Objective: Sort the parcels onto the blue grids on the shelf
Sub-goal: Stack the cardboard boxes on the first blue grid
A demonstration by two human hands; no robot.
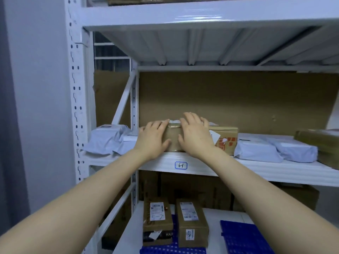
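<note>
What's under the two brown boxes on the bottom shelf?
A blue grid peeks out between and in front of the left box and right box. Whatever else lies beneath them is covered.

Head view faces forward, close to the white shelf (201,167).

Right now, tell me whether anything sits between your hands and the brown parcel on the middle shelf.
Nothing visible: the left hand and right hand both rest directly on the brown parcel.
</note>
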